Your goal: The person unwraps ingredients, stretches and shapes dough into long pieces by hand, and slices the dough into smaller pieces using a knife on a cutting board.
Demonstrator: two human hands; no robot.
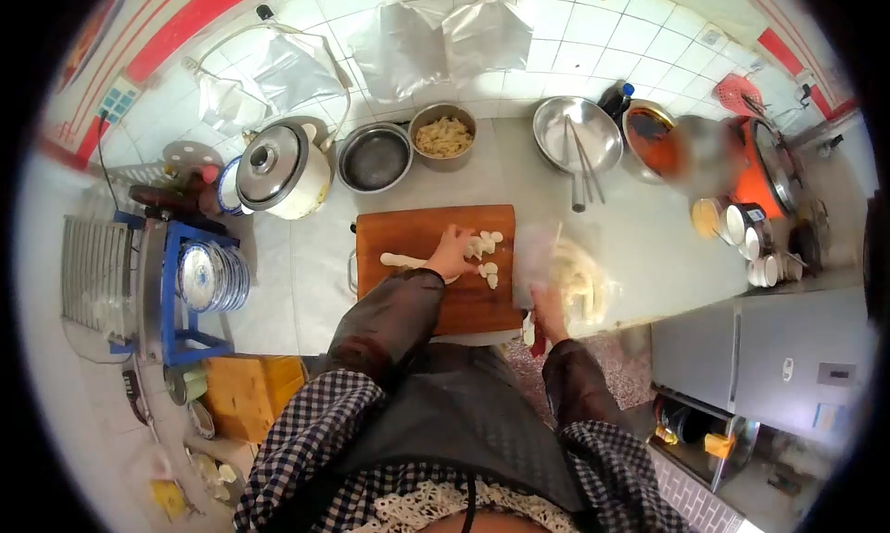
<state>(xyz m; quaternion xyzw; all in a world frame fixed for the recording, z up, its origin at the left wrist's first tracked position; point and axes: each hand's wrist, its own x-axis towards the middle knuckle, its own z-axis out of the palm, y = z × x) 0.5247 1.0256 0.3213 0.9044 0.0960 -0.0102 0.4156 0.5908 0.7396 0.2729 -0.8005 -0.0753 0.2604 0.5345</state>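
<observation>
My left hand [451,252] reaches over the wooden cutting board [399,301], fingers apart at the edge of some cut white pieces [483,246] that look like dough. Under that wrist lies a white dough-like roll [402,260], partly hidden by the hand and sleeve. More cut pieces [489,274] sit just below, near the board's right side. My right hand [549,312] is closed around a cleaver [531,266], whose broad blade is smeared by motion at the board's right edge. Beyond the blade, pale strips [579,281] are heaped on the counter, also blurred.
Behind the board stand a lidded pot [278,167], a dark pan [375,158], a pot of yellowish pieces [444,136] and a steel bowl [593,130] with utensils. Plates [211,278] fill a blue rack at left. Cups [760,236] and a red-orange pot [758,176] stand right.
</observation>
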